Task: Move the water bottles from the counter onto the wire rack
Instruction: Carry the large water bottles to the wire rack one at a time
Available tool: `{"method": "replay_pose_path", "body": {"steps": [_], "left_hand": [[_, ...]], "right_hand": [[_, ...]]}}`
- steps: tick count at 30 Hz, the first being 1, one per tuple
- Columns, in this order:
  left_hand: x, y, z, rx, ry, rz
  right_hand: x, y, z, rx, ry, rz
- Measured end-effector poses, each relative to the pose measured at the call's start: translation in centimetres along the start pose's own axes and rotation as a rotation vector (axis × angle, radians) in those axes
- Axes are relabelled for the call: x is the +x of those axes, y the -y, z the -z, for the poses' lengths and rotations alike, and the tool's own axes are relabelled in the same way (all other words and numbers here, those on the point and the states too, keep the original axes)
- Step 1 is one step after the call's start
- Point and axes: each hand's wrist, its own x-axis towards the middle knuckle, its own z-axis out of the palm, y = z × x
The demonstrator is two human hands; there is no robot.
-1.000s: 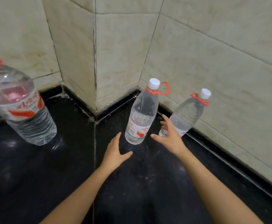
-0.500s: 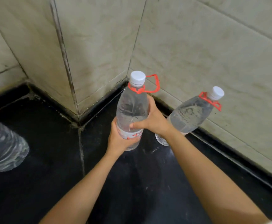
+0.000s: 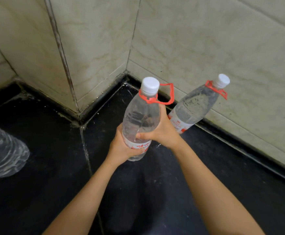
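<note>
A clear water bottle (image 3: 141, 116) with a white cap and a red carry loop is held upright above the black counter (image 3: 53, 192) near the wall corner. My left hand (image 3: 121, 148) wraps its lower part from the left, and my right hand (image 3: 163, 133) grips its right side. A second bottle (image 3: 196, 106) of the same kind stands behind my right hand, next to the right wall. A third, larger bottle (image 3: 2, 155) shows only its lower body at the left edge. No wire rack is in view.
Beige tiled walls (image 3: 206, 48) close in the counter at the back and right, with a jutting corner (image 3: 70, 65) at the back left. A seam (image 3: 87, 153) runs through the counter under my left forearm.
Both hands went from open and apart to closed around the middle bottle, and the bottle has come up off the counter. The view has shifted right and closer.
</note>
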Motion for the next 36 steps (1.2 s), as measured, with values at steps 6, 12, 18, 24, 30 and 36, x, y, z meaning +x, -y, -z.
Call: {"method": "replay_pose_path", "body": {"steps": [6, 12, 18, 24, 30, 36], "left_hand": [[-2.7, -0.2, -0.9, 0.078, 0.12, 0.012], [-7.8, 2.0, -2.1, 0.138, 0.163, -0.012], [-14.9, 2.7, -6.8, 0.165, 0.313, -0.095], [-24.1, -0.7, -13.6, 0.084, 0.58, -0.171], [-33.6, -0.7, -21.5, 0.138, 0.881, -0.203], [-43.0, 1.4, -27.5, 0.193, 1.061, -0.211]], "right_hand": [[-4.6, -1.5, 0.4, 0.073, -0.105, 0.014], [-11.6, -1.5, -0.3, 0.114, -0.138, 0.001], [-22.0, -2.2, 0.8, 0.218, -0.297, -0.053], [-35.3, -1.3, 4.1, 0.226, -0.562, -0.046], [-50.5, -1.9, 5.9, 0.194, -0.869, -0.067], [-62.6, -4.3, 5.5, 0.155, -1.097, -0.148]]}}
